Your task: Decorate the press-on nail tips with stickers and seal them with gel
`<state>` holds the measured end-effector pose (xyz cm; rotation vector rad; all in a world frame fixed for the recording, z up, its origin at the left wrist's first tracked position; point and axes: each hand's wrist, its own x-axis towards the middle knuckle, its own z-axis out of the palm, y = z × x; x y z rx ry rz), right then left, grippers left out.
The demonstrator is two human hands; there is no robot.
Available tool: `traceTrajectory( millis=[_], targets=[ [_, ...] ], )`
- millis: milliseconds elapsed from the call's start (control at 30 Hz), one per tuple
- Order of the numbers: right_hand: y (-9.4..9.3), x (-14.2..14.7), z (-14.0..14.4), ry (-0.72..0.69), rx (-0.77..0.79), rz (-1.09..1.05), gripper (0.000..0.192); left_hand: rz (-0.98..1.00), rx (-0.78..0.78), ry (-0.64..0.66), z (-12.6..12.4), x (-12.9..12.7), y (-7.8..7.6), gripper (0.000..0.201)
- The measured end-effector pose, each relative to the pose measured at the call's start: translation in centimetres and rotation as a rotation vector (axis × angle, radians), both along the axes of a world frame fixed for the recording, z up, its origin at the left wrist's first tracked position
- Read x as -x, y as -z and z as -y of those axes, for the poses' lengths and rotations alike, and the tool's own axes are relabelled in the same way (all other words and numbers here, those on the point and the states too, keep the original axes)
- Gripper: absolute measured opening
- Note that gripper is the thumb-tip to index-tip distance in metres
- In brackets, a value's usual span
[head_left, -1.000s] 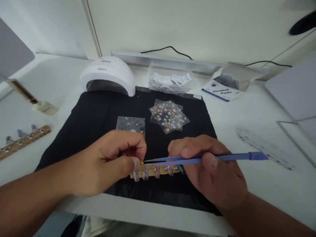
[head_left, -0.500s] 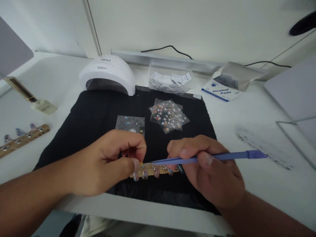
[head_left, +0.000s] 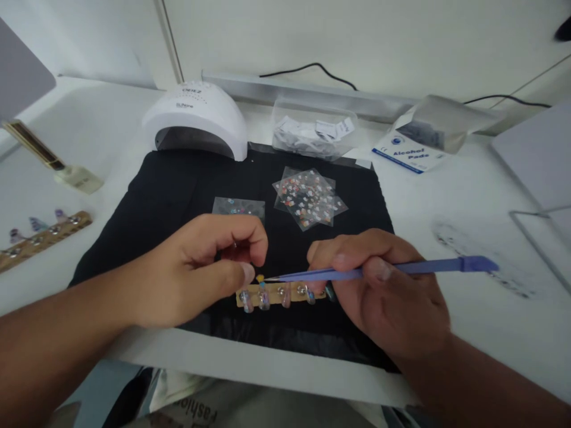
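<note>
My right hand (head_left: 383,291) grips blue tweezers (head_left: 414,268), whose tip carries a tiny yellow sticker just above a wooden strip (head_left: 279,294) with several false nails on it. My left hand (head_left: 200,270) curls beside the strip's left end, thumb and fingers pinched close to the tweezer tip; what it pinches is hidden. The strip lies on a black mat (head_left: 169,196) near the table's front edge. Behind my hands lie a clear sticker sheet (head_left: 238,207) and a pile of colourful sticker sheets (head_left: 309,198).
A white nail lamp (head_left: 195,120) stands at the mat's back left. A clear bag of white slips (head_left: 314,129) and an alcohol pads box (head_left: 408,156) lie behind. A second wooden strip with nails (head_left: 42,238) and a small bottle (head_left: 78,178) rest at left.
The view has shifted a little. The tweezer tip with the yellow sticker has lifted slightly off my left thumb, above the strip. Both hands stay almost where they were.
</note>
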<state>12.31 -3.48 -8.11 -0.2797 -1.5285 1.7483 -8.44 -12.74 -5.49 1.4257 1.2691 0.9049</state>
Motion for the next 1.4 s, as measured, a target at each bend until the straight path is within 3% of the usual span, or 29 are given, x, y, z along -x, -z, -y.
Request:
traceTrajectory(
  millis=[300,567,867,1000,1167,1400],
  targets=[
    [-0.2,-0.1,-0.3,-0.012,-0.026,-0.006,0.022,-0.005,-0.073,-0.087,-0.7,0.6,0.5,0.006],
    [-0.3,-0.1,-0.3,0.074,-0.087,-0.049,0.021,-0.059,-0.102,-0.096,-1.4,0.7,1.2,0.006],
    [-2.6,-2.8,0.4,0.121,-0.291,-0.033,0.02,-0.207,-0.218,-0.044,-0.8,0.1,1.9,0.006],
    [-1.6,-4.1,0.0,0.11,-0.316,0.016,0.02,-0.367,-0.336,0.036,-0.2,-0.2,1.5,0.005],
    [0.8,-4.3,-0.4,0.131,-0.229,0.059,0.02,-0.545,-0.338,0.145,0.1,-0.8,1.2,0.015],
    [1.9,-5.6,-0.8,0.046,-0.255,0.202,0.022,-0.63,-0.38,0.165,0.3,-2.4,1.9,0.021]
  ],
)
